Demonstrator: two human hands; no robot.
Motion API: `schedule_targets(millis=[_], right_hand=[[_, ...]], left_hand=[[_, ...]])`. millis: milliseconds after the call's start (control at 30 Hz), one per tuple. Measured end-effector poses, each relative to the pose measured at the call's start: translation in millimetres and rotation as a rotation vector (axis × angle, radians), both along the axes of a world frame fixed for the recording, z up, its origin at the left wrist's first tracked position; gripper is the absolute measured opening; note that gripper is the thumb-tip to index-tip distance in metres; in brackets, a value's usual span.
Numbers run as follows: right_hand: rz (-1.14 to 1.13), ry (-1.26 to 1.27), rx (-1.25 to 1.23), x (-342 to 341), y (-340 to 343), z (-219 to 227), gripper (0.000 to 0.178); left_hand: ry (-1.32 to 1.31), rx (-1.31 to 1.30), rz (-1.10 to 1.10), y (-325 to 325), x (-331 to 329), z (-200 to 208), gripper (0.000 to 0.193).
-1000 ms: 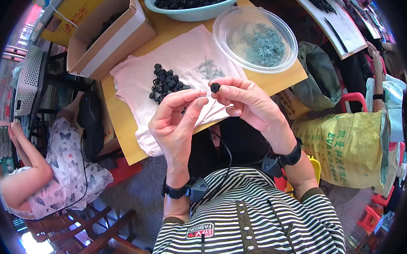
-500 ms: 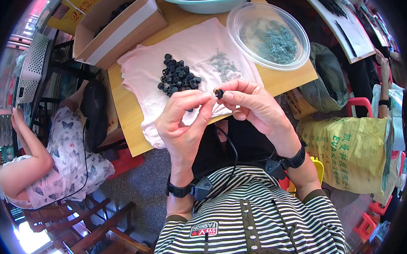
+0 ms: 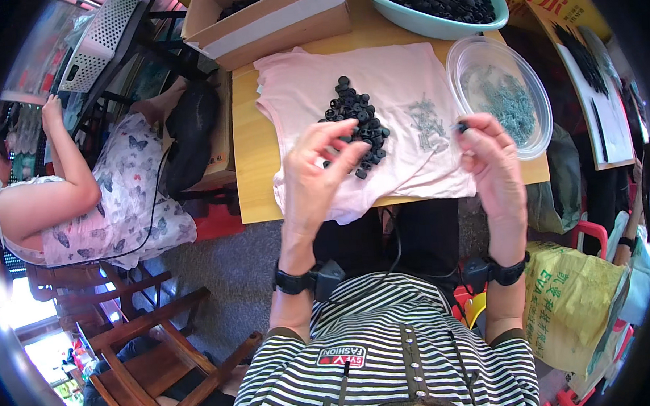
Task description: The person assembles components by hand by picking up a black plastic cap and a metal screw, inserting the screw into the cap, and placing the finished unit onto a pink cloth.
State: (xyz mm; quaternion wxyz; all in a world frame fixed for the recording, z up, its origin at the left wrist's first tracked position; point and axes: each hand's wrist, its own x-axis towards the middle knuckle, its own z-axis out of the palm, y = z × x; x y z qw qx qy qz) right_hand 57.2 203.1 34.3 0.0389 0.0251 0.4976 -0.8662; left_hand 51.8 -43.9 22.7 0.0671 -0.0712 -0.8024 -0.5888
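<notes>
My left hand (image 3: 315,166) is over the left edge of a pile of small black round plastic parts (image 3: 361,114), thumb and forefinger apart. Dark parts show between and beside its fingers, but none is plainly gripped. To the right, my right hand (image 3: 493,156) pinches a small black plastic part (image 3: 462,127) between thumb and forefinger. It is held above the cloth, between a scatter of small pale, thin pieces (image 3: 426,119) and a round clear tub (image 3: 471,51) of similar greenish pieces. Both piles lie on a pale pink cloth (image 3: 298,77).
The cloth covers part of a wooden table (image 3: 249,155). At the back stand a cardboard box (image 3: 274,31) and a light-blue basin (image 3: 433,25) of black parts. A person in a butterfly-print garment (image 3: 115,212) sits at left, near a wooden chair (image 3: 140,363). A yellow sack (image 3: 569,301) is at right.
My hands were together at the small black part. Now they are apart: the left has reached the black pile, the right holds the part farther right. The whole view has shifted too.
</notes>
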Motion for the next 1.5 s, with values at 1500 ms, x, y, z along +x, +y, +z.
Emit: schedule_targets(millis=[1500], right_hand=[[0.036,-0.011,-0.120,56.1,-38.1,9.5,0.020]], left_hand=[[-0.170,0.876,-0.276,45.0,45.7,0.4,0.025]])
